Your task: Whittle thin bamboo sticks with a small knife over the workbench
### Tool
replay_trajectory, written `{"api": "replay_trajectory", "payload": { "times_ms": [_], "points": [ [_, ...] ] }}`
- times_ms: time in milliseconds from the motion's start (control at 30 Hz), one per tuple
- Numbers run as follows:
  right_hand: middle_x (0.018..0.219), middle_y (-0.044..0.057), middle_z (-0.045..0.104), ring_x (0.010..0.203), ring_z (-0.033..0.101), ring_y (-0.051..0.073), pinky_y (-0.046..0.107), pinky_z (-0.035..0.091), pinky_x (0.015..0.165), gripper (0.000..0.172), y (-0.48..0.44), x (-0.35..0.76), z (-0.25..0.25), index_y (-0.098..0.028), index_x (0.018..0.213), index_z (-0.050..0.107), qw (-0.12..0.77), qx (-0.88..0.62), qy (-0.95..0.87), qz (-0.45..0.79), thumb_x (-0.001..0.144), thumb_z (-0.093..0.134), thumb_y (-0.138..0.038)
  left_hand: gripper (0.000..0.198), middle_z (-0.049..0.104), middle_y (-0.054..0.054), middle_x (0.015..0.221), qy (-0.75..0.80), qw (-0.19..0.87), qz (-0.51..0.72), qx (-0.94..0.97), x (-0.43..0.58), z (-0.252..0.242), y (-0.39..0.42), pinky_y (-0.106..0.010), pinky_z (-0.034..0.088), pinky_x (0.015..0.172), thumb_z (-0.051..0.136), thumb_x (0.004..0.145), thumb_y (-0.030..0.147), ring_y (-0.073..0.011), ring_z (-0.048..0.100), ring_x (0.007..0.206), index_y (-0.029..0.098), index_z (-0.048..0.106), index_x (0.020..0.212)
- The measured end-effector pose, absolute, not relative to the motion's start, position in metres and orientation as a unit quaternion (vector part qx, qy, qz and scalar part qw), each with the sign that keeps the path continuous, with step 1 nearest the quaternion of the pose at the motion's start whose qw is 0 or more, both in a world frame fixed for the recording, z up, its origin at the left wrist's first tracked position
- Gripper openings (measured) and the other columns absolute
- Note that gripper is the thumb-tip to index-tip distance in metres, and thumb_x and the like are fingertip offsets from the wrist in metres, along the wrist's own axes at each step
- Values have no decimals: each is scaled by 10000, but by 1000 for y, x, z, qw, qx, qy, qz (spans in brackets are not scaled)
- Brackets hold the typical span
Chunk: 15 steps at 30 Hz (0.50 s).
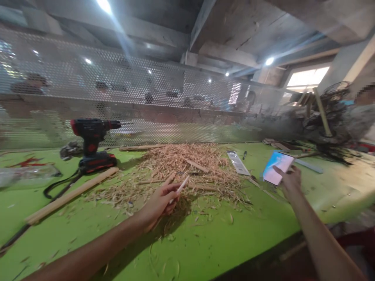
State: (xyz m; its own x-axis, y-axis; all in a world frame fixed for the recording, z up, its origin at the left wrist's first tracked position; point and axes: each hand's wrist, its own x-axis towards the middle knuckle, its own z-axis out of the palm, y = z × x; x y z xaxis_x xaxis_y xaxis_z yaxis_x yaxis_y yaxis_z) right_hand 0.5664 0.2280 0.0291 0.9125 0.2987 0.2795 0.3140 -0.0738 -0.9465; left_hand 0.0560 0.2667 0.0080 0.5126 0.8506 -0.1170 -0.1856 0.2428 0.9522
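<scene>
My left hand [164, 201] is over the front of a heap of wood shavings [187, 156], its fingers closed around a slim white stick [183, 184] that slants up to the right. Whether the stick is a pen or something else, I cannot tell. On the right, my right hand [288, 177] grips a smartphone [277, 166] with a lit blue and pink screen. The thumb lies over the screen, and the other fingers are partly hidden at its far edge. A dark slim tool [187, 173] and several wood pieces rest on the shavings.
On the green table [213, 246], a cordless drill [90, 140] stands upright at left behind a long wooden stick [73, 195]. A white packet [238, 163] and dark marker [244, 155] lie near the phone. A perforated metal screen [164, 105] runs along the back.
</scene>
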Motion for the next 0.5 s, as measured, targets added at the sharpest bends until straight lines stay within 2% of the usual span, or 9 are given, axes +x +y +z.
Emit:
{"api": "replay_trajectory", "payload": {
  "times_ms": [67, 167, 267, 333, 400, 500],
  "points": [
    [1184, 170, 723, 945, 741, 315, 433, 620, 716, 695, 226, 562, 29, -264, 1246, 590, 650, -716, -248, 51, 649, 884, -463, 457, 551, 26, 694, 333, 714, 366, 496, 56, 8, 267, -227, 125, 477, 776, 781, 278, -24, 318, 457, 107, 737, 1203],
    [1027, 94, 730, 907, 722, 280, 417, 623, 746, 503, 226, 559, 26, -223, 1024, 660, 643, -716, -268, 52, 636, 870, -464, 446, 538, 29, 673, 333, 715, 369, 493, 55, 8, 266, -231, 120, 478, 771, 776, 258, -26, 317, 452, 97, 740, 1191],
    [1017, 129, 732, 902, 726, 283, 404, 612, 699, 359, 228, 558, 24, -239, 998, 674, 673, -697, -237, 68, 835, 677, -559, 416, 527, 34, 664, 329, 718, 368, 491, 55, 9, 265, -235, 123, 477, 760, 780, 240, -28, 306, 452, 95, 745, 1169],
    [1089, 189, 732, 931, 739, 303, 413, 598, 667, 344, 230, 558, 24, -263, 1059, 682, 678, -692, -232, 87, 924, 559, -554, 394, 524, 35, 668, 324, 719, 368, 493, 55, 8, 265, -234, 127, 477, 751, 783, 233, -29, 308, 457, 98, 747, 1153],
    [1211, 232, 713, 988, 743, 319, 434, 587, 668, 349, 233, 561, 24, -297, 1188, 661, 676, -691, -239, 94, 927, 577, -512, 390, 526, 34, 678, 321, 718, 368, 496, 56, 6, 266, -232, 129, 474, 738, 784, 233, -29, 313, 458, 100, 743, 1152],
    [1348, 258, 662, 1047, 739, 325, 449, 582, 706, 591, 238, 571, 19, -351, 1347, 536, 676, -691, -242, 81, 810, 761, -456, 410, 531, 36, 688, 320, 711, 368, 507, 56, 5, 268, -233, 134, 470, 717, 792, 248, -26, 313, 450, 95, 729, 1172]
  ]
}}
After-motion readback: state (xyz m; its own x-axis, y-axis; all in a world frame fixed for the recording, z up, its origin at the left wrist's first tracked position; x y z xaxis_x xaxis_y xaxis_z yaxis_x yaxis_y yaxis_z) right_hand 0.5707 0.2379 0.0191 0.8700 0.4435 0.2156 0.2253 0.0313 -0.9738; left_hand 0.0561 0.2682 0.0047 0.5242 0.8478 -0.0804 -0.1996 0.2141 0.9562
